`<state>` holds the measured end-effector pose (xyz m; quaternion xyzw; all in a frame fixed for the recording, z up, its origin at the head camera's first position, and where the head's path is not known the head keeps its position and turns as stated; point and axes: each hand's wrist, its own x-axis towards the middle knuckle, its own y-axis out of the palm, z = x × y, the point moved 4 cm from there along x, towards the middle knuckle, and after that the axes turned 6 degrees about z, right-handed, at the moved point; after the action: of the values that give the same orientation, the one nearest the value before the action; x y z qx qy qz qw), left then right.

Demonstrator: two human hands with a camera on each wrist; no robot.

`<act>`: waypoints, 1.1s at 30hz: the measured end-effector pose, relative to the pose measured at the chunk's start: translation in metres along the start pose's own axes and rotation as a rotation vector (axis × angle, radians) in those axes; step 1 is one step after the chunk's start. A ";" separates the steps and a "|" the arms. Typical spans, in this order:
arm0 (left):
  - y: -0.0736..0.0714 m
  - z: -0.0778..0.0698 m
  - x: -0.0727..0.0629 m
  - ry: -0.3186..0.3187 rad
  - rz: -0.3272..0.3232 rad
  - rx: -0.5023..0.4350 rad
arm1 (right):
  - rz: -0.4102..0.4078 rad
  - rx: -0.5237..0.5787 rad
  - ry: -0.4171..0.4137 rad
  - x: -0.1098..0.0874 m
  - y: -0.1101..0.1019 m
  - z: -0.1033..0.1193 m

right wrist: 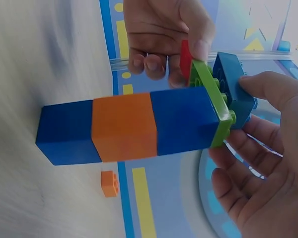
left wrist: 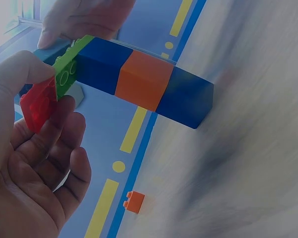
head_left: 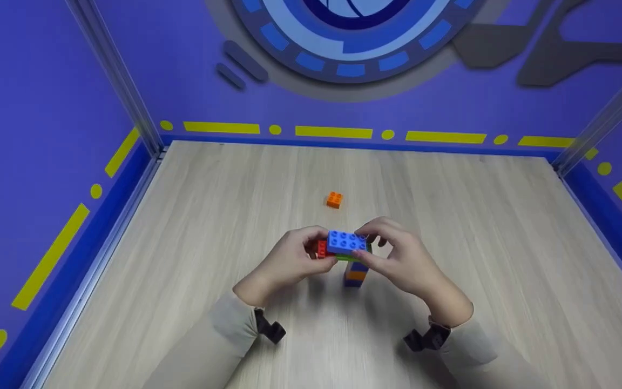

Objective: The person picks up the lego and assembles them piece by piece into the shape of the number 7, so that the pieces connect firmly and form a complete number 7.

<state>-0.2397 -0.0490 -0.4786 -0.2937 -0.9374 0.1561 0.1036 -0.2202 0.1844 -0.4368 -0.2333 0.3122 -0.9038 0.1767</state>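
Observation:
A column of blue, orange (right wrist: 124, 127) and blue bricks carries a flat green plate (right wrist: 208, 94) at its top; whether its foot touches the table I cannot tell. My left hand (head_left: 292, 259) pinches a red brick (left wrist: 39, 104) against the plate's left end, between thumb and fingers. Above the plate, my right hand (head_left: 400, 259) grips a blue eight-stud brick (head_left: 343, 241) by its right end. In the right wrist view this brick sits slightly tilted, with green studs showing in a gap beneath it. The red brick's join to the plate is partly hidden by the left fingers.
A small orange four-stud brick (head_left: 335, 200) lies on the wooden table (head_left: 224, 194) beyond the hands. Blue-purple panels (head_left: 181, 97) with yellow marks wall in the back and both sides. Dark wrist mounts (head_left: 270, 327) hang below both cuffs.

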 end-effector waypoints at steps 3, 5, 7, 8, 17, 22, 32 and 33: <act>0.000 0.001 0.000 0.005 -0.001 0.001 | -0.001 -0.012 -0.028 0.000 0.004 0.000; 0.000 0.002 0.000 0.005 0.000 0.004 | -0.005 -0.019 -0.039 0.000 0.007 0.000; 0.000 0.002 0.000 0.006 0.002 0.009 | -0.009 -0.022 -0.050 0.000 0.009 0.000; 0.000 0.002 0.000 0.008 0.002 0.011 | -0.011 -0.023 -0.057 -0.001 0.011 0.000; 0.000 0.002 0.000 0.011 0.008 -0.006 | -0.032 -0.245 -0.264 -0.004 0.020 0.001; -0.001 0.002 0.000 0.004 0.007 -0.007 | -0.065 -0.417 -0.397 -0.006 0.025 -0.003; -0.003 0.003 0.002 0.000 0.000 -0.037 | -0.134 -0.476 -0.453 -0.008 0.030 -0.002; -0.003 0.003 0.002 0.000 0.003 -0.044 | -0.136 -0.479 -0.453 -0.008 0.030 -0.002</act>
<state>-0.2434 -0.0508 -0.4804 -0.2974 -0.9401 0.1356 0.0969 -0.2097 0.1669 -0.4600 -0.4833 0.4524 -0.7396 0.1211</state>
